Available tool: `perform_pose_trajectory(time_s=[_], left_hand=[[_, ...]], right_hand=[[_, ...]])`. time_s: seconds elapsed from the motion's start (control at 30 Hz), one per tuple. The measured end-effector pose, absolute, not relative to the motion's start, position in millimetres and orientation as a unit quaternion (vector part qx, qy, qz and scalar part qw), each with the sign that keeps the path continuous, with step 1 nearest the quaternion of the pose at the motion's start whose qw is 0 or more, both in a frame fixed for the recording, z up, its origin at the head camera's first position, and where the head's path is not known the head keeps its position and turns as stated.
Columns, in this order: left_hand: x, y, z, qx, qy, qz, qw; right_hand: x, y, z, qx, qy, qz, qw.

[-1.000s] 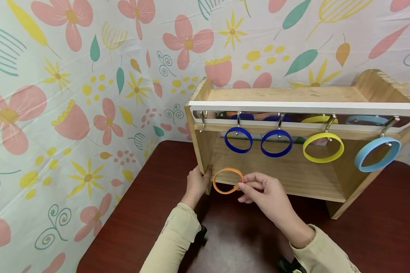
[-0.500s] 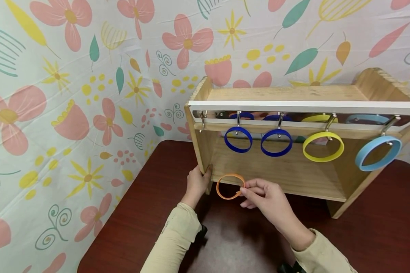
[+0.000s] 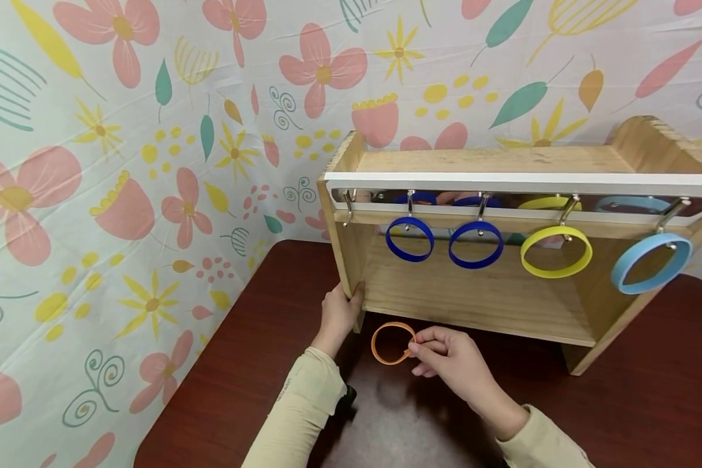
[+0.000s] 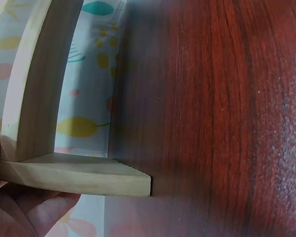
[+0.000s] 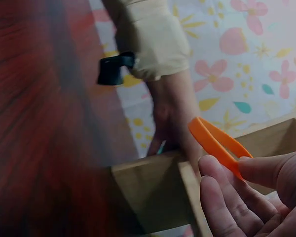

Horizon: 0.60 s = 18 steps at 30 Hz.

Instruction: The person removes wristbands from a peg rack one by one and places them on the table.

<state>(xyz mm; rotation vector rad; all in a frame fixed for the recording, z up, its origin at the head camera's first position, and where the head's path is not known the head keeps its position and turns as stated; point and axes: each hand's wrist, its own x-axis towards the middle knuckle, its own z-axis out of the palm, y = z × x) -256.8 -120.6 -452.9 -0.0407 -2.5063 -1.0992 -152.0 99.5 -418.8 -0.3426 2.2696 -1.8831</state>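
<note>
An orange ring (image 3: 380, 357) is pinched between the thumb and fingers of my right hand (image 3: 457, 367), low in front of the wooden rack (image 3: 480, 301). The right wrist view shows the same ring (image 5: 212, 144) held at its edge by the right hand (image 5: 256, 197). My left hand (image 3: 337, 317) grips the rack's left side panel near its bottom; in the left wrist view that hand (image 4: 24, 210) wraps the wooden edge (image 4: 79, 178). The leftmost hook (image 3: 348, 209) carries no ring. Two dark blue rings (image 3: 390, 245) (image 3: 455, 254) hang from the hooks beside it.
A yellow ring (image 3: 527, 261) and a light blue ring (image 3: 622, 273) hang on the hooks farther right. The rack stands on a dark red-brown table (image 3: 234, 364), with a flowered cloth (image 3: 210, 117) behind and to the left.
The right hand has moved down toward the front of the table with the orange ring, which now hangs below the lower shelf's edge. The left hand keeps its grip on the panel.
</note>
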Motion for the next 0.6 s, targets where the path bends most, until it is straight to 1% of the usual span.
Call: perform_pose_trajectory(time_s=[0.1, 0.2, 0.37, 0.6], left_hand=[[-256, -121, -453, -0.025, -0.893, -0.394, 0.217], [-254, -120, -453, -0.031, -0.89, -0.396, 0.222], [-255, -120, -452, -0.019, -0.895, -0.399, 0.199], [-257, -121, -452, -0.01, -0.899, -0.398, 0.185]], right_hand=[[-153, 100, -425, -0.113, 0.767, -0.625, 0.09], [-155, 101, -431, -0.11, 0.766, -0.626, 0.099], [-157, 105, -439, -0.117, 0.752, -0.639, 0.114], [-158, 105, -445, -0.114, 0.74, -0.65, 0.125]])
